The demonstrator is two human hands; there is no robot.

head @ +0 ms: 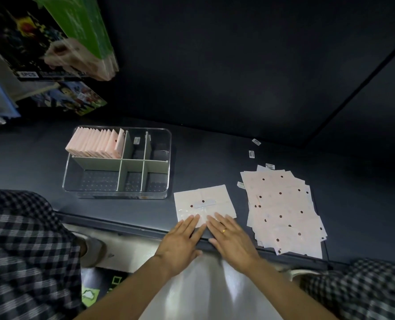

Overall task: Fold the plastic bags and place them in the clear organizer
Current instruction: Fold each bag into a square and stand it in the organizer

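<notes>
Pressing flat: left hand [180, 241] & right hand [232, 239] lay fingers-straight on near edge of bag [203, 204], gripping nothing; bag sat btwn organizer [168, 158] & unfolded stack [284, 211]. Imo align corners b4 creasing.

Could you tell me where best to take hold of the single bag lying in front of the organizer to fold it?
Probably the near edge of the single bag, from the person's side. It lies flat, and both hands, left and right, already rest there with straight fingers; lifting the near corners would fold it away, towards the organizer.
</notes>
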